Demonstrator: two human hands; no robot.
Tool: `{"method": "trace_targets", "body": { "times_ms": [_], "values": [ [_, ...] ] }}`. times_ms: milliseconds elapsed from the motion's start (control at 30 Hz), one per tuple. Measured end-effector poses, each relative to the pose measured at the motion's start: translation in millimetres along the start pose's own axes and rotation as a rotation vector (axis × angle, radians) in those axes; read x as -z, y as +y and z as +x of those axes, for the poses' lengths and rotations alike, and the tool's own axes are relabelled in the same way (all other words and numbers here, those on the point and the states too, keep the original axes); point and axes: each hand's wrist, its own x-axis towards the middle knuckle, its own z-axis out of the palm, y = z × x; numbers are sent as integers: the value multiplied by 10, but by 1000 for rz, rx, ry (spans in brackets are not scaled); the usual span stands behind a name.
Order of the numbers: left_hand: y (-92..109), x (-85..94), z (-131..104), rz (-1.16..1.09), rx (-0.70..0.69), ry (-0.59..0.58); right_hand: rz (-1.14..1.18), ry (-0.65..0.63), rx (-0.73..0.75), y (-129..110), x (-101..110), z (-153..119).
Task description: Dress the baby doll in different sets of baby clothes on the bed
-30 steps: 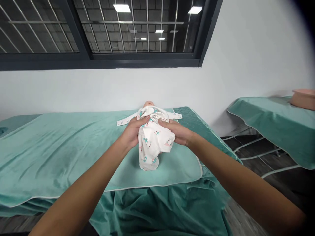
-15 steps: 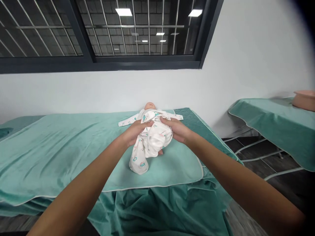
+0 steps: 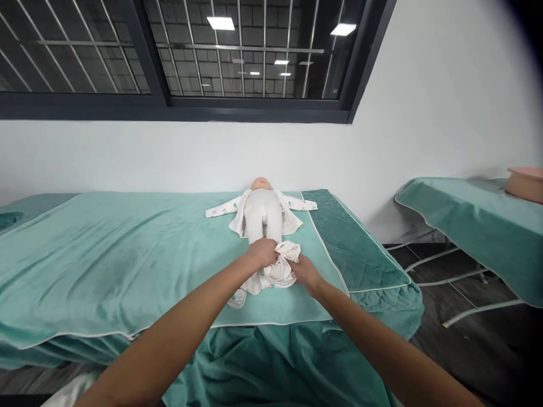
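A baby doll (image 3: 263,206) lies on its back on the green sheet, head toward the wall and arms spread. Its patterned white jacket hangs open at both sides, showing a plain white torso and legs. A bunched white patterned garment (image 3: 280,272) is around the doll's lower legs, whose feet are hidden. My left hand (image 3: 263,252) is closed on the garment's upper left part, beside the doll's legs. At the garment's right side, my right hand (image 3: 304,273) grips its edge.
The light green sheet (image 3: 106,254) covers the bed, over a darker quilted cover (image 3: 352,243). At right stands another draped table (image 3: 475,226) with a pink basin (image 3: 526,183). A barred window (image 3: 254,110) is above the white wall.
Both hands have moved down from the doll's torso toward its feet, taking the garment along. The doll's white torso and legs are now uncovered. The view has shifted slightly.
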Motion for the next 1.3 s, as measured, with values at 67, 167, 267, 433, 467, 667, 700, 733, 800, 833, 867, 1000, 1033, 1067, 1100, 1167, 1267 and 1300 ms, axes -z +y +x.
{"method": "trace_targets", "body": {
  "times_ms": [67, 167, 267, 433, 467, 667, 700, 733, 800, 833, 867, 1000, 1033, 1067, 1100, 1167, 1267, 1300],
  "values": [
    [10, -52, -6, 11, 11, -19, -51, 36, 61, 46, 11, 38],
    [-14, -51, -1, -34, 3, -53, -114, 83, 134, 61, 19, 76],
    [-56, 13, -8, -139, -18, -82, -132, 85, 181, 65, 3, 55],
    [-143, 182, -123, -392, -21, -140, 105, 52, 252, 78, -48, 11],
    [-175, 216, -152, -507, -36, -183, 191, 63, 263, 83, -54, 23],
    [-426, 323, -226, -1015, -216, -471, 261, 216, 324, 174, -17, 232],
    [-451, 325, -213, -1020, -217, -463, 224, 229, 343, 189, -1, 278],
    [-464, 326, -194, -1017, -201, -430, 195, 238, 368, 199, 15, 326],
    [-458, 328, -136, -990, -156, -316, 150, 247, 426, 198, 44, 420],
    [-440, 328, -98, -977, -136, -251, 135, 250, 451, 188, 57, 466],
    [-416, 328, -54, -971, -114, -189, 125, 255, 473, 172, 70, 510],
    [-314, 288, 152, -938, -1, 21, 109, 241, 504, 108, 117, 625],
    [-299, 267, 205, -913, 21, 70, 103, 236, 499, 101, 128, 638],
    [-290, 243, 256, -884, 29, 113, 95, 235, 488, 99, 138, 646],
    [-287, 218, 304, -855, 27, 151, 88, 237, 474, 101, 148, 652],
    [-291, 175, 389, -793, 5, 211, 78, 246, 448, 109, 163, 667],
    [-302, 152, 489, -629, -33, 312, 89, 226, 452, 111, 174, 706],
    [-301, 155, 514, -553, -33, 354, 104, 208, 452, 107, 175, 720]
  ]
}}
